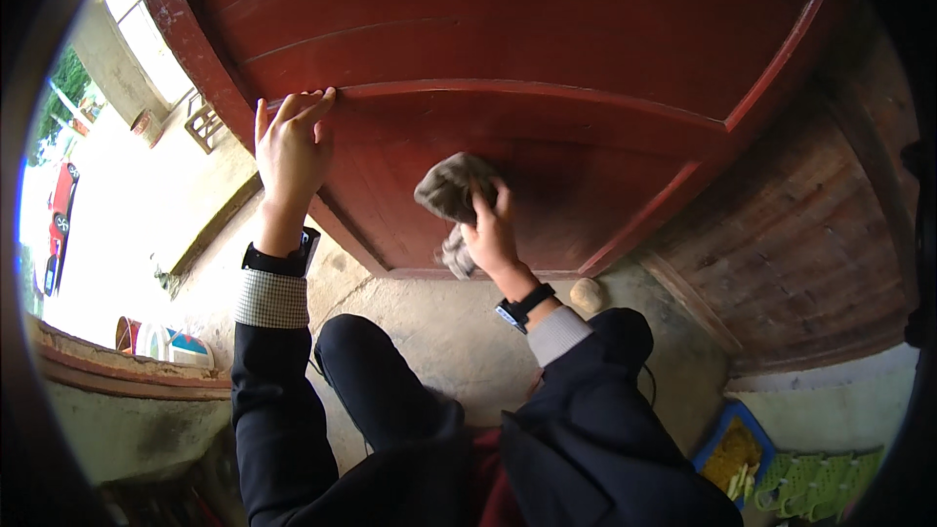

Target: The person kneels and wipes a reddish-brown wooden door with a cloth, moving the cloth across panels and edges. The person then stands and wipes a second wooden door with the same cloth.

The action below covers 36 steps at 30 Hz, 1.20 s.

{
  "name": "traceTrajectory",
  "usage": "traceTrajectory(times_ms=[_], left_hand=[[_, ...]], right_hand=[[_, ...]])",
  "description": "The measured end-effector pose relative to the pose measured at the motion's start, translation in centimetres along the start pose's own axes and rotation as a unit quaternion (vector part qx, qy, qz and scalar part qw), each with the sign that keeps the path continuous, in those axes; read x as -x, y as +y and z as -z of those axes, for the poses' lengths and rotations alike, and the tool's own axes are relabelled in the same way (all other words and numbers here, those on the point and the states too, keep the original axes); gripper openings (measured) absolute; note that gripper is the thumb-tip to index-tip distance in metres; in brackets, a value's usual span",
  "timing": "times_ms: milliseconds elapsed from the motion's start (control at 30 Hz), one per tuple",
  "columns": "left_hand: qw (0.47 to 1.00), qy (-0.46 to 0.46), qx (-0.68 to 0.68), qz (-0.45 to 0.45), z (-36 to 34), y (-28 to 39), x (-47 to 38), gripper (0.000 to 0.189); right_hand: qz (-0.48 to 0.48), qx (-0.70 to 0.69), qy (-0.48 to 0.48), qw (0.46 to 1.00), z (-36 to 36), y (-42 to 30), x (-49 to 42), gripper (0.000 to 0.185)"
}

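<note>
A red wooden panelled door (512, 117) stands in front of me and fills the upper middle of the view. My right hand (492, 227) grips a grey-brown cloth (455, 187), bunched against or very near the lower door panel, with a loose end hanging below the hand. Up at the left, my left hand (293, 139) rests its fingertips on the moulding near the door's left edge and holds nothing. Both wrists wear black bands. My bent knees are below the door.
A round stone (588, 295) lies on the concrete floor by the door's bottom edge. Wooden boards (798, 249) stand at the right, above a blue tray (765, 446) and green plastic items (812, 483). Outside at the left are buckets (179, 345), a wooden stool (201, 123) and a red car (61, 216).
</note>
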<state>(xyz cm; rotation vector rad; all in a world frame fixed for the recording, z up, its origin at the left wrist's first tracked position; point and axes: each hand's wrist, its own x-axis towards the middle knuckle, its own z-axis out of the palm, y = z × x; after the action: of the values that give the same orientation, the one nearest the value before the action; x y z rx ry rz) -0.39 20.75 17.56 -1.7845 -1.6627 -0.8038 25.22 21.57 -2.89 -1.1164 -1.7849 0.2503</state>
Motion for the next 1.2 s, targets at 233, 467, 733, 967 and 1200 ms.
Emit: traceTrajectory(times_ms=[233,467,733,967,1200], left_hand=[[1.0,0.013,0.017,-0.003,-0.2,-0.1,0.1,0.04],[1.0,0.013,0.02,-0.011,-0.2,-0.1,0.2,0.039],[0.999,0.015,0.022,-0.017,-0.5,-0.5,0.3,0.045],[1.0,0.006,0.015,-0.027,0.1,-0.3,0.3,0.048],[0.996,-0.065,0.002,-0.052,0.8,-1.5,-0.6,0.053]], right_hand=[[-0.093,-0.1,0.228,0.964,9.8,3.9,0.1,0.072],[-0.049,0.089,0.252,0.962,4.6,3.1,-2.8,0.059],[0.139,0.204,0.062,0.967,-5.7,2.9,-0.1,0.048],[0.118,0.158,-0.157,0.968,-3.3,1.7,1.4,0.045],[0.237,0.23,0.096,0.939,-3.9,-2.7,-4.1,0.049]])
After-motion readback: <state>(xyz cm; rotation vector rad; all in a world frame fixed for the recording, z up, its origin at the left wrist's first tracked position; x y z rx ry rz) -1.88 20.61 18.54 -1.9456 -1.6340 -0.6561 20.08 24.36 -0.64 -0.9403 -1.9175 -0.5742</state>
